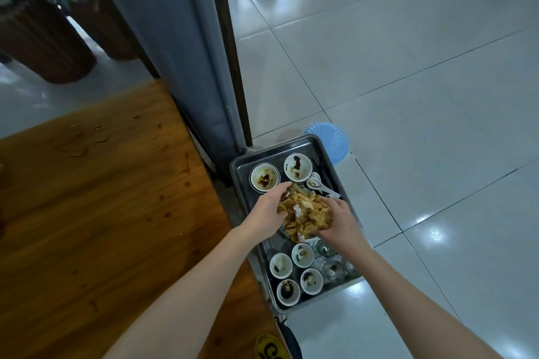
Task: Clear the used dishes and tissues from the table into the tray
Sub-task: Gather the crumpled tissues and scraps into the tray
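A metal tray (297, 144) sits low beside the wooden table (102, 227), over the tiled floor. It holds two dirty white bowls (264, 177) at its far end, white spoons (316, 183), several small sauce-stained cups (302, 255) and clear glasses (332, 269) at the near end. Over the tray's middle, my left hand (269, 213) and my right hand (338, 218) together grip a heap of stained, yellowish used tissues (303, 214), pressing from both sides. What lies under the heap is hidden.
The table top carries sauce spots and scraps (87, 143). A blue plastic stool (329, 140) stands just beyond the tray. A grey padded column and dark door frame (180, 67) rise behind the table's corner. Glossy floor tiles spread to the right.
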